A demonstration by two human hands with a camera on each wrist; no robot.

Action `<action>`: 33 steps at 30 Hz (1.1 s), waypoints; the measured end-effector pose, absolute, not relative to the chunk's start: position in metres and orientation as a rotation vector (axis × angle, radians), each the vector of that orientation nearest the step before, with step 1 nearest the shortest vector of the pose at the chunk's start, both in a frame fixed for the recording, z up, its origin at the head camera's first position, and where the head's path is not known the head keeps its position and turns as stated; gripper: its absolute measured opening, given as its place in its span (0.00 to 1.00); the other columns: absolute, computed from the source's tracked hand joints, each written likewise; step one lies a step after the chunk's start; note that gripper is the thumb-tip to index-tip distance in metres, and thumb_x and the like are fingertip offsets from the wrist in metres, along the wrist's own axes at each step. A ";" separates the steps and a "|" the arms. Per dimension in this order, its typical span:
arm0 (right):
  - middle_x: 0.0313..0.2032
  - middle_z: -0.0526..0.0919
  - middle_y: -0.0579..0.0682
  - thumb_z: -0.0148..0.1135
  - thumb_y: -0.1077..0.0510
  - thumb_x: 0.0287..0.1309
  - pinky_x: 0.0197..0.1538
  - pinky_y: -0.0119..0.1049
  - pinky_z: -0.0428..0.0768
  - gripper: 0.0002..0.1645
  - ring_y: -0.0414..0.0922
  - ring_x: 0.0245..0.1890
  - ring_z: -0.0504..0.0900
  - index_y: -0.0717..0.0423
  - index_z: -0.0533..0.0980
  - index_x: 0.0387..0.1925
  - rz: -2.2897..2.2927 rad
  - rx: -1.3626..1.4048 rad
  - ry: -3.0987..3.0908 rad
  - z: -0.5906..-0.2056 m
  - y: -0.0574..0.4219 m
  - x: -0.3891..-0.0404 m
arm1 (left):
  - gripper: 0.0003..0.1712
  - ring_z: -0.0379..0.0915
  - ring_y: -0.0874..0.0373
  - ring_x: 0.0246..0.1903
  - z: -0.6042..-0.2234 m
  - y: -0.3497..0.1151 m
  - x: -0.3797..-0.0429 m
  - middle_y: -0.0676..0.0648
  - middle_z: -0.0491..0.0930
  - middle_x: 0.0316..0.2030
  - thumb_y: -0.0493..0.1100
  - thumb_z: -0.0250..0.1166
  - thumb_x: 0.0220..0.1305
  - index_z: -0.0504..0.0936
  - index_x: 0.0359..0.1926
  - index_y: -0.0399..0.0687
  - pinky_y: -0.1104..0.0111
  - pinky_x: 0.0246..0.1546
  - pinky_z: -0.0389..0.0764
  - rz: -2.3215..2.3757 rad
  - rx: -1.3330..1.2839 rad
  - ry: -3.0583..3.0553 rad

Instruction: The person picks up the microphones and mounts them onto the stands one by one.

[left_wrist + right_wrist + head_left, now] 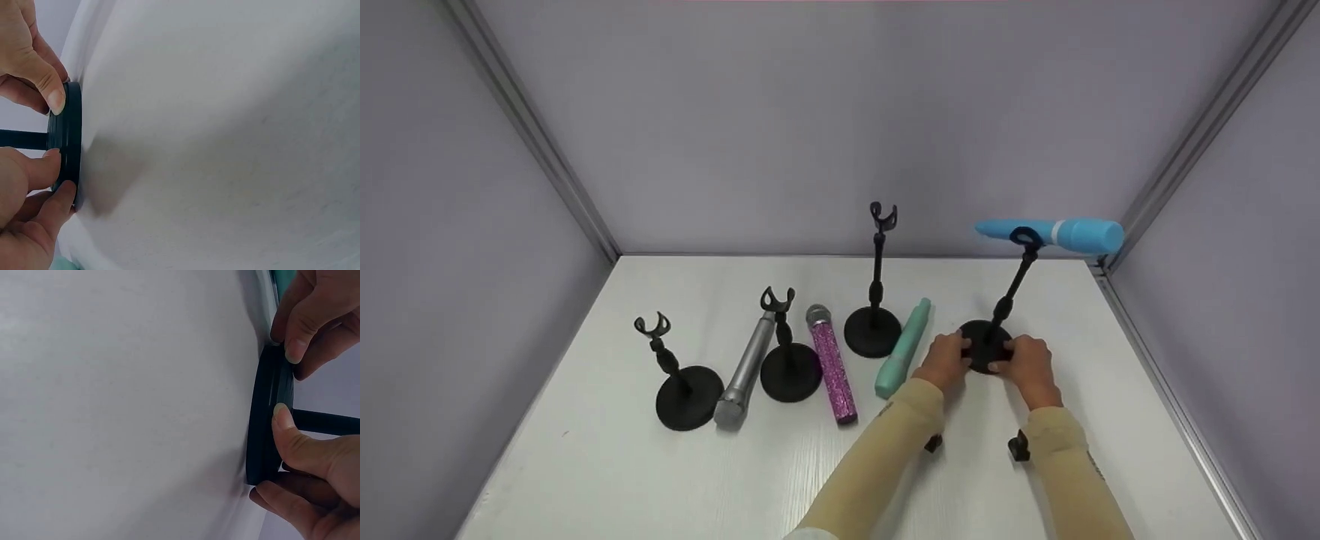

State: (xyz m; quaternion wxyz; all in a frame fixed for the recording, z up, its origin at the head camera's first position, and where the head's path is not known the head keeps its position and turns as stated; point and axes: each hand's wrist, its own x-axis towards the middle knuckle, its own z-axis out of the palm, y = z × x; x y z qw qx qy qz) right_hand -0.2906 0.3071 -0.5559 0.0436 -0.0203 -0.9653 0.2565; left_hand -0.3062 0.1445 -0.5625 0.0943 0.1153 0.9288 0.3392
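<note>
Both hands are at the round black base of a microphone stand [986, 349] on the right of the white table. My left hand [945, 364] pinches the base's left edge, thumb on top and fingers at the rim. On the opposite edge, my right hand [1030, 367] grips in the same way; its thumb [286, 419] lies on the base's upper face. A light-blue microphone [1084, 235] lies across the clip at the top of this stand. Beside the left hand, a teal microphone [904, 349] rests on the table.
Left of the hands are a tall black stand [873, 330], a pink glittery microphone [832, 367], a shorter stand [791, 371], a silver microphone [746, 371] and another short stand [688, 397]. These three clips hold nothing. Grey walls [780, 135] enclose the table's back and sides.
</note>
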 end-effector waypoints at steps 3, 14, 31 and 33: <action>0.51 0.82 0.77 0.78 0.65 0.51 0.59 0.61 0.80 0.30 0.72 0.55 0.81 0.80 0.78 0.52 0.788 -0.077 -2.961 -0.556 0.308 -0.292 | 0.25 0.73 0.56 0.68 -0.562 0.146 -0.307 0.49 0.80 0.66 0.41 0.64 0.73 0.78 0.69 0.52 0.65 0.67 0.76 0.966 0.366 2.769; 0.60 0.76 0.77 0.73 0.62 0.60 0.65 0.62 0.75 0.33 0.73 0.62 0.75 0.78 0.73 0.61 0.811 -0.085 -3.015 -0.561 0.309 -0.286 | 0.27 0.71 0.58 0.70 -0.562 0.134 -0.300 0.48 0.76 0.69 0.41 0.62 0.75 0.74 0.72 0.50 0.69 0.70 0.73 0.933 0.512 2.799; 0.55 0.84 0.69 0.69 0.64 0.63 0.57 0.61 0.81 0.23 0.65 0.53 0.84 0.69 0.79 0.59 0.811 0.274 -2.908 -0.544 0.296 -0.251 | 0.24 0.79 0.50 0.64 -0.528 0.053 -0.244 0.43 0.81 0.65 0.45 0.67 0.71 0.80 0.66 0.48 0.60 0.62 0.82 0.915 0.880 2.991; 0.56 0.85 0.68 0.69 0.66 0.62 0.59 0.60 0.80 0.23 0.64 0.56 0.84 0.68 0.80 0.58 0.829 0.376 -2.898 -0.541 0.288 -0.248 | 0.24 0.79 0.48 0.63 -0.531 0.035 -0.236 0.42 0.81 0.64 0.45 0.68 0.71 0.80 0.66 0.47 0.56 0.61 0.83 0.940 0.869 3.000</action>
